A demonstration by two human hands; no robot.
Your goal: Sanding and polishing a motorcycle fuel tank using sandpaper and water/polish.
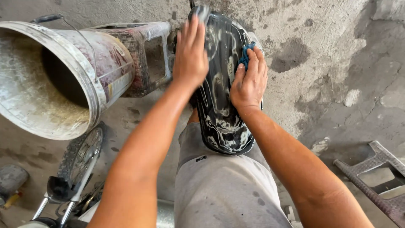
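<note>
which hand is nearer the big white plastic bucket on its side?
Left. The left hand presses on the soapy black panel just right of the bucket. The right hand, holding a blue cloth, is further right across the panel.

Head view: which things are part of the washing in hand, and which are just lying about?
In use:
black soapy panel
blue cloth
left hand
right hand

Lying about:
white bucket
plastic stool
bike wheel
second stool

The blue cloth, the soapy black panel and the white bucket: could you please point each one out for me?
blue cloth (246,54), head view, on the bit showing above the right hand's fingers.
soapy black panel (221,122), head view, on its lower sudsy face.
white bucket (90,80), head view, on its rim.
</note>
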